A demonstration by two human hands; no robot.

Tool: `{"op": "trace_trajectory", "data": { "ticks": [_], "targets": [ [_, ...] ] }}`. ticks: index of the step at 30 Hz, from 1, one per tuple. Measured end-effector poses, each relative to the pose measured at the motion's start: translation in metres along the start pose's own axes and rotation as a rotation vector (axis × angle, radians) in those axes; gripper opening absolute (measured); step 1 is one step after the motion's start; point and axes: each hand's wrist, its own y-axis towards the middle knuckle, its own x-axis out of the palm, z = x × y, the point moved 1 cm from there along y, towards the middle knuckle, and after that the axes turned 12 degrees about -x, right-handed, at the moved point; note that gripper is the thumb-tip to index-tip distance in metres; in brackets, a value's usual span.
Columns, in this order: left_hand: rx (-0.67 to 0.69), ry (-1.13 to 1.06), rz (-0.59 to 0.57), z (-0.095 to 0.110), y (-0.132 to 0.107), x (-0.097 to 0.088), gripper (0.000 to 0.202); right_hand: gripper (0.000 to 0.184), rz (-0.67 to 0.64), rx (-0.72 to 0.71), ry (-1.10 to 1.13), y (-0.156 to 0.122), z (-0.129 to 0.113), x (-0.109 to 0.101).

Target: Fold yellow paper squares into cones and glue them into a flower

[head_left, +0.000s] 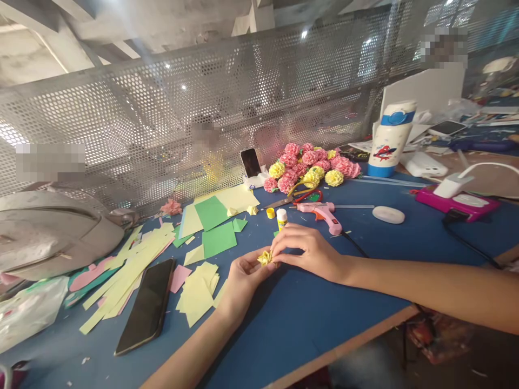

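Observation:
Between my two hands, a little above the blue table, is a small yellow paper flower [265, 258]. My left hand [247, 270] is closed around its left and lower side. The fingertips of my right hand [306, 251] pinch its right edge. Just behind my right hand stands a glue stick [281, 217], uncapped, with its yellow cap [271, 213] beside it. A pink glue gun [324, 214] lies to the right of the glue stick, next to scissors [284, 202]. Green paper squares [219, 239] and pale yellow paper squares [198, 292] lie left of my hands.
Pink and yellow paper flowers [308, 165] are heaped at the back. A white bottle [391, 140] and a magenta power strip [458, 203] stand right. A dark phone [146, 305], yellow paper strips [130, 270] and a grey bag [52, 232] lie left. A perforated metal screen [162, 108] borders the table.

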Motion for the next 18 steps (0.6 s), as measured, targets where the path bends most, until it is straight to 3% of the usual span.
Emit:
{"op": "trace_trajectory", "data": {
  "ticks": [18],
  "targets": [
    [0.004,-0.011,-0.004,0.0023,-0.0003,0.0018,0.039,0.006,0.023,0.064,0.055,-0.0012,-0.0023,0.0004]
  ]
}}
